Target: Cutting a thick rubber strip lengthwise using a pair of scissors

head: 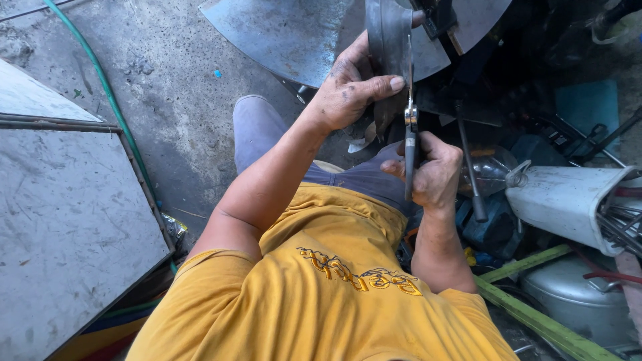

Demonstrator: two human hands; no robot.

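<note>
My left hand (348,87) grips a curved strip of grey sheet metal (388,40), thumb pressed on its face. My right hand (435,170) is closed around the dark handles of metal snips (410,134), held upright. The blades of the snips bite into the strip's edge just right of my left thumb. Both hands are smeared with grime. Below them are my knee in grey trousers and my yellow shirt.
A large metal sheet (281,33) lies at the top. Flat grey panels (67,220) fill the left, beside a green hose (107,93) on the concrete floor. At the right are a white metal container (568,200), a hammer-like tool (471,174), green bars (535,321) and clutter.
</note>
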